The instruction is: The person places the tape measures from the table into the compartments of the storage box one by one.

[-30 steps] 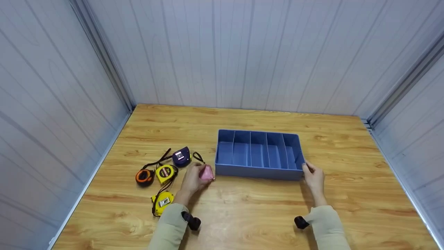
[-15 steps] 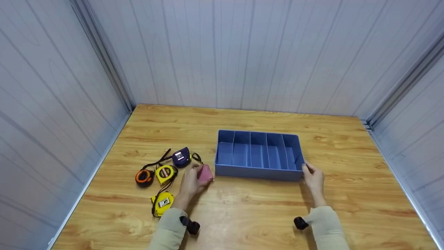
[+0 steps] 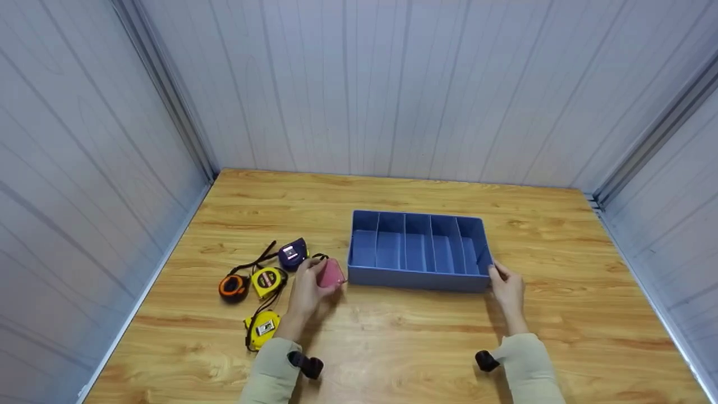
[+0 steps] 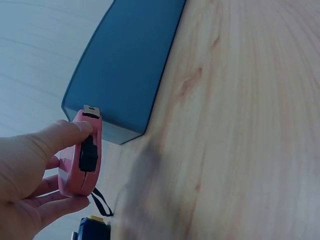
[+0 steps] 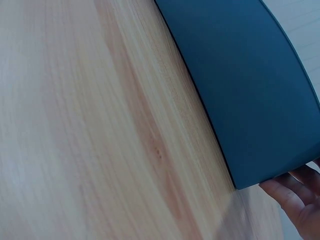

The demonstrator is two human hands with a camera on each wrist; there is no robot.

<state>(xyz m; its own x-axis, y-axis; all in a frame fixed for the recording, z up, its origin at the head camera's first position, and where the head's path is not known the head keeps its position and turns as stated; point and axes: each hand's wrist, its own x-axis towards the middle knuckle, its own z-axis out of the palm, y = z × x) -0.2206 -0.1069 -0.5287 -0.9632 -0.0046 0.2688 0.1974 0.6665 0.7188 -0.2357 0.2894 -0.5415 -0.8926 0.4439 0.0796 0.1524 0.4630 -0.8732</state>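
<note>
My left hand (image 3: 307, 289) grips a pink tape measure (image 3: 331, 273) just left of a blue divided box (image 3: 418, 282). In the left wrist view, the thumb lies on the narrow edge of the pink tape measure (image 4: 80, 172) near its metal hook, with fingers behind and beneath; a black strap hangs below. The box has several compartments, with nothing in them. At its front right corner, my right hand (image 3: 509, 286) holds the box's end; the right wrist view has its fingertips against the end wall, the thumb mostly hidden there.
Left of my left hand lie a dark purple tape measure (image 3: 293, 254), a yellow tape measure (image 3: 266, 281), an orange-and-black tape measure (image 3: 233, 287) and another yellow one near my left wrist, with black straps among them. Pale panel walls (image 3: 370, 90) border the wooden table (image 3: 392, 348).
My left hand has moved slightly left and turned the pink tape measure upward, and its strap loop is now mostly hidden. The right hand and the box stay in place.
</note>
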